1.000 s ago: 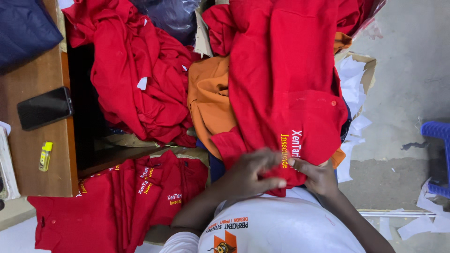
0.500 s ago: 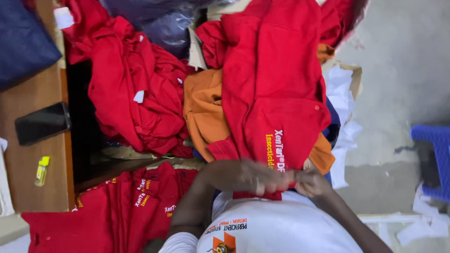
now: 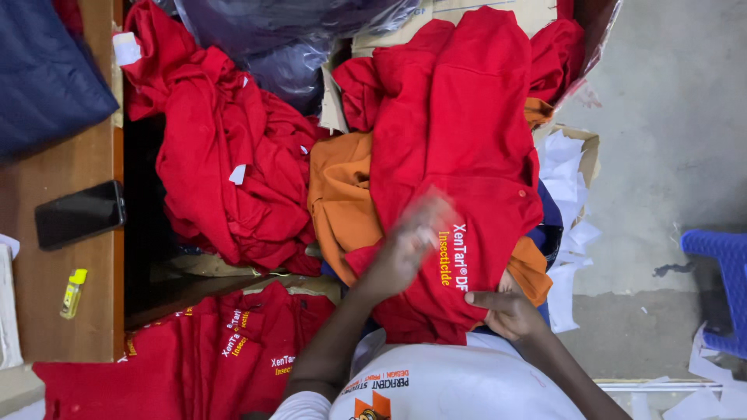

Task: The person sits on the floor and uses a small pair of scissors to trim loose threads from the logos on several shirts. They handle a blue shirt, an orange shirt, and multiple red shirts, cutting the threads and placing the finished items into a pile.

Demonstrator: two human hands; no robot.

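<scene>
Currently red shirt point(image 3: 459, 155) is pinned at its hem by right hand point(image 3: 506, 311), grip closed on cloth, so blurred, open left hand point(image 3: 405, 249) can smooth the print.

A black phone point(image 3: 80, 215) lies on the wooden table point(image 3: 47, 311), with a small yellow lighter point(image 3: 73, 293) just below it and a dark blue cloth point(image 3: 47, 74) above it. Beside the table lies a heap of red clothes point(image 3: 226, 171), near an orange garment point(image 3: 340, 198). Well apart from the table stands a blue plastic stool point(image 3: 720, 288).
</scene>
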